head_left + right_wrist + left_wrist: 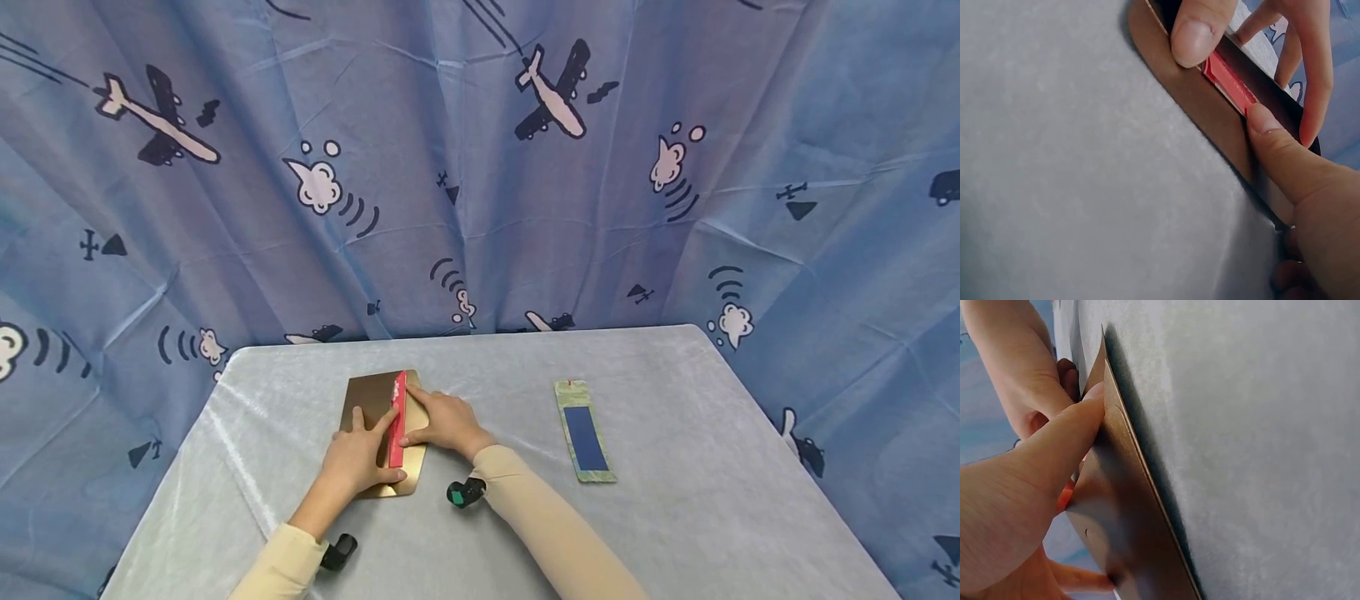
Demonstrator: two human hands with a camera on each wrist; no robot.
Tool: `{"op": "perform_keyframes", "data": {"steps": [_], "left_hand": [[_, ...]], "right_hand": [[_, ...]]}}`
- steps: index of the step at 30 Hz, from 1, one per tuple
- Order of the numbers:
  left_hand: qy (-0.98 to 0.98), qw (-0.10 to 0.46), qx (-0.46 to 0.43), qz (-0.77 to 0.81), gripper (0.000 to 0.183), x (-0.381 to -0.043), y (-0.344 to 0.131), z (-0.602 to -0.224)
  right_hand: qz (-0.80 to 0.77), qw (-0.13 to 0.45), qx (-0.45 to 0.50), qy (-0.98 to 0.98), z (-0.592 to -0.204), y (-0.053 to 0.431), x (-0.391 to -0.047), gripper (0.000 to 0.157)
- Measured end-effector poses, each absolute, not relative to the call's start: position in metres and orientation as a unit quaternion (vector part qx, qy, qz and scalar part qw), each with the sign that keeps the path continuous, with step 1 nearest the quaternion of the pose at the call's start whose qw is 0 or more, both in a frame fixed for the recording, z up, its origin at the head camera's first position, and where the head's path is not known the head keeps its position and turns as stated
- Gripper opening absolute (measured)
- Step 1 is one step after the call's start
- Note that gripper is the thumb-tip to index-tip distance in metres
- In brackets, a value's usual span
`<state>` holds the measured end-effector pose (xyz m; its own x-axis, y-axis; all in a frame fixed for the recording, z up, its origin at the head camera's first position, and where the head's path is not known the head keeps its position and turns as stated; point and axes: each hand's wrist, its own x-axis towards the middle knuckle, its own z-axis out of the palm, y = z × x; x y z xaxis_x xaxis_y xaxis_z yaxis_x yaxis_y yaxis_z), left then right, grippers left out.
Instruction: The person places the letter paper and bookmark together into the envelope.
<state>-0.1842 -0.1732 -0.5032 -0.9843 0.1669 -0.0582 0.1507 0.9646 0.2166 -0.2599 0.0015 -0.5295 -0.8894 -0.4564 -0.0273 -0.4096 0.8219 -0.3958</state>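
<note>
A flat gold-brown sheet (369,395) with rounded corners lies on the table left of centre. Along its right part runs a narrow red strip (398,429) with white marks near the top. My left hand (354,458) spreads over the sheet, its forefinger on the strip and its thumb near the lower edge. From the right, my right hand (450,423) touches the strip with thumb and forefinger. In the right wrist view, the red strip (1229,80) lies between a gold border and a darker panel. One sheet corner (1099,362) stands raised in the left wrist view.
A slim green packet (585,471) with a dark blue panel lies to the right on the pale cloth-covered table (690,467). Behind the table's far edge hangs a blue curtain (480,167) printed with planes. Each wrist wears a small black camera (467,492).
</note>
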Motion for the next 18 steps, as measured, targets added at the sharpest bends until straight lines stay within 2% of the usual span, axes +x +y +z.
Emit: {"op": "perform_keyframes", "data": {"steps": [18], "left_hand": [[0.99, 0.041, 0.079, 0.109, 0.103, -0.185, -0.1735, -0.5025]], "right_hand": [[-0.153, 0.052, -0.219, 0.962, -0.5313, -0.005, -0.2598, 0.104]]}}
